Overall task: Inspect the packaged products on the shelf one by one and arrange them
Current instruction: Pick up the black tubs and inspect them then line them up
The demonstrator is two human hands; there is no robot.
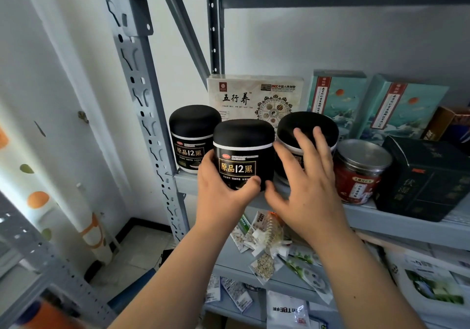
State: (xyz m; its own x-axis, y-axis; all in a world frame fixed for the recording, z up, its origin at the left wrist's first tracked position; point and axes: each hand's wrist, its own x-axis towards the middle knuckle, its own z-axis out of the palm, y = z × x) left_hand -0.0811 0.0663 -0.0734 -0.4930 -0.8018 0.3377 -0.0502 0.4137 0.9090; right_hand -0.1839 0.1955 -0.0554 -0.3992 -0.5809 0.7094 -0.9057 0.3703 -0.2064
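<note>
At the shelf's front edge, near its left corner: a black jar (244, 156) with a domed black lid and gold lettering, label facing out. Its base is hidden, so I cannot tell whether it rests on the shelf (381, 223).
Left hand (218, 189): wrapped round the lower part of that jar, thumb across the front under the label, fingers behind.
Right hand (307, 183): holding nothing, fingers straight and spread. The fingertips lie over the second black jar; the thumb is close to the held jar's lower right side.
Second black jar (305, 120): just right of the held one, tilted, and largely covered by the right hand.
Third black jar (190, 135): upright, behind and left of the held jar, at the shelf's left end by the grey slotted post (142, 100).
Back edge of the shelf: a flat white box (254, 94) stands behind the jars; right of it lean two teal boxes (333, 94) and (401, 110).
Right part of the shelf: a silver-lidded jar with a red label (358, 173), just beside the second black jar, then a dark box (427, 176) at the front edge, with a brown box (442, 122) behind it.
In the way: the right hand and the held jar hide the label of the second jar.
Shelf below: loose sachets and packets (267, 237) in a heap.
Left of the post: a white curtain with orange and green spots (38, 199).
</note>
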